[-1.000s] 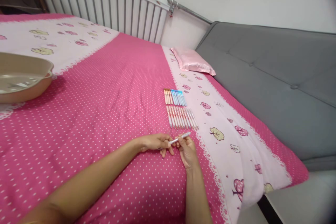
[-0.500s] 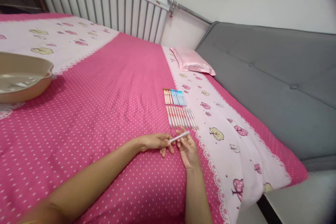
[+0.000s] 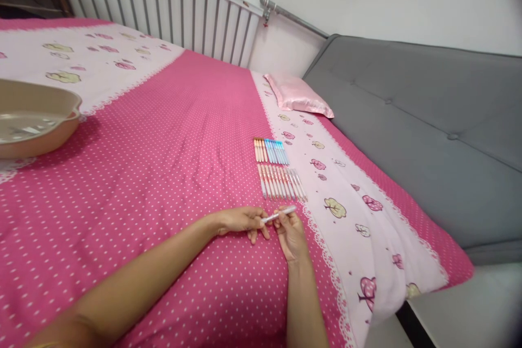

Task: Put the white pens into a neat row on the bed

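Note:
A slim whitish pen (image 3: pixel 287 210) is held between my two hands above the pink dotted bedspread, tilted up towards the right. My left hand (image 3: pixel 244 220) pinches its lower left end between thumb and finger, the other fingers hanging loose. Around its right part close the thumb and fingers of my right hand (image 3: pixel 292 232). Just beyond the hands lies a row of pens with red-and-white and clear barrels (image 3: pixel 281 182), side by side. Behind that row, a second one has several orange-brown pens (image 3: pixel 260 150) on the left and several blue pens (image 3: pixel 277 151) on the right.
On the left of the bed sits a beige basin (image 3: pixel 41 133) with a shiny inside. A pink satin pillow (image 3: pixel 299 95) lies against the grey padded headboard (image 3: pixel 408 119). A white radiator (image 3: pixel 183 11) and a pipe with a tap (image 3: pixel 267 8) line the wall.
The fingers of my right hand have folded in around the pen, one having been stretched up before. My left hand keeps its pinch. The rows of pens are unchanged.

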{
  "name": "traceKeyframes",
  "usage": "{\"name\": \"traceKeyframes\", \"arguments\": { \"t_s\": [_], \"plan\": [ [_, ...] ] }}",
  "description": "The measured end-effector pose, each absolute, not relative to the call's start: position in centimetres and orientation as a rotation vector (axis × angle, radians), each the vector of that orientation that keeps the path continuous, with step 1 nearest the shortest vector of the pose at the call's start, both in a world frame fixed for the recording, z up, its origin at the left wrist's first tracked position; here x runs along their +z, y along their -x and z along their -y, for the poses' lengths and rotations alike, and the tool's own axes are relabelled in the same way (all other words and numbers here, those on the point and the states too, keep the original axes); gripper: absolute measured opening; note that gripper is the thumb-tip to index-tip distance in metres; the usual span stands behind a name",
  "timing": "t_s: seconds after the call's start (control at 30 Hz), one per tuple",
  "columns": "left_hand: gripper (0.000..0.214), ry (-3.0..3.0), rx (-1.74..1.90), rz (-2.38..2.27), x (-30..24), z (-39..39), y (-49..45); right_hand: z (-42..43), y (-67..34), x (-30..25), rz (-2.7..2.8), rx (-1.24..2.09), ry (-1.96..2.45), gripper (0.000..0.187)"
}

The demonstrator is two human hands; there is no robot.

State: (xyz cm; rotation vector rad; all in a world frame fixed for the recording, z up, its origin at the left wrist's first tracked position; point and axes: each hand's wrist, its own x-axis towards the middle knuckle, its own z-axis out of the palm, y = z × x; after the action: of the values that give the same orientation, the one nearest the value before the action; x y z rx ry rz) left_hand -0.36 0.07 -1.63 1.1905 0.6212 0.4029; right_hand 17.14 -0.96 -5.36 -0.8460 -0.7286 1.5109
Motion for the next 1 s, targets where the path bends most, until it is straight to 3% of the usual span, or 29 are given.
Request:
{"name": "traceKeyframes", "arguments": {
  "t_s": [0.43,1.0],
  "plan": [
    [0.041,-1.189,0.399,-0.666,-0.6,0.2,0.3,1.4,-17.5,-4.2,0.718,1.55,0.773,0.041],
    [0.042,-1.187,0.397,-0.642,-1.0,0.1,0.4,0.9,-17.3,-5.0,0.707,1.483,0.847,0.027]
  ]
}}
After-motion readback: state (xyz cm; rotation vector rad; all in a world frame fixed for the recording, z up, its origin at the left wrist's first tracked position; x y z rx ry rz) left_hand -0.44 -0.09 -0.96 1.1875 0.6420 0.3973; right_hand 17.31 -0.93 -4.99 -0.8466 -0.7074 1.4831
